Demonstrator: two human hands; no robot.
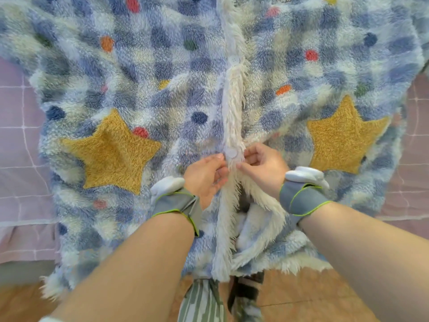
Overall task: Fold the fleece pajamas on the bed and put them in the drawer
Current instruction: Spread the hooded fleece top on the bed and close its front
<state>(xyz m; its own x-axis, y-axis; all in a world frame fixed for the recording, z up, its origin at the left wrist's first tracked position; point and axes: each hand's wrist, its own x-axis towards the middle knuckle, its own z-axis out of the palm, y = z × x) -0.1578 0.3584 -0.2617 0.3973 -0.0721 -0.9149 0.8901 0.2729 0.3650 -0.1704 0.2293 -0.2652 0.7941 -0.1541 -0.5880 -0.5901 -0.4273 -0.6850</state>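
Observation:
A blue-and-white checked fleece pajama top [162, 73] lies spread front-up on the bed, with coloured dots and two yellow star patches [111, 149]. Its front placket runs down the middle, with one white button [234, 59] higher up and another button [232, 152] lower down. My left hand [205, 177] pinches the placket edge just left of the lower button. My right hand [262, 166] pinches the shaggy white edge just right of it. Below my hands the front hangs open over the bed's edge, showing white lining [255, 224].
The bed sheet [21, 140] is pale pink with a thin grid pattern and shows on both sides of the top. An orange-brown floor [308, 296] lies below the bed's edge. Grey wrist straps sit on both my forearms. No drawer is in view.

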